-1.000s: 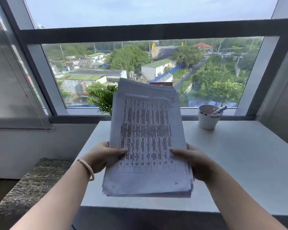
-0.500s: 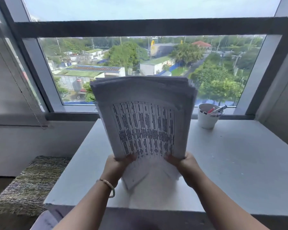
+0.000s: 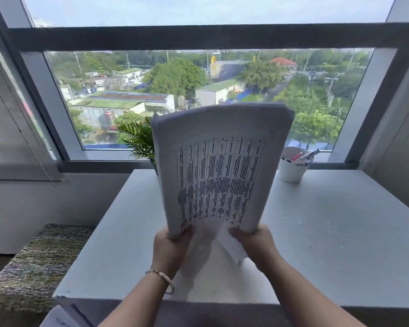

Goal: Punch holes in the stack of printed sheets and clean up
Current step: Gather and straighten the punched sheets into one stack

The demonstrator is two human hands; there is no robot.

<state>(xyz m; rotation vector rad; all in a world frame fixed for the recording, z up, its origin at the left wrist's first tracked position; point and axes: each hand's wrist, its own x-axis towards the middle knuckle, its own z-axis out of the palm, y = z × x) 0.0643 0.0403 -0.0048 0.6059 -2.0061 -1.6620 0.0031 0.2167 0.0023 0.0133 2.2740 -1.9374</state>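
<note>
A thick stack of printed sheets stands nearly upright above the white table, its printed table of dark text facing me. My left hand grips the stack's lower left corner. My right hand grips its lower right corner. A loose white sheet hangs blurred below the stack, between my hands. No hole punch is in view.
A white cup with pens stands at the table's back right by the window sill. A small green plant stands behind the stack at the back left. A woven mat lies left of the table.
The stack went from lying tilted in my hands to standing upright on its lower edge. My hands slid down to its bottom corners, and the stack's edges have become more even.
</note>
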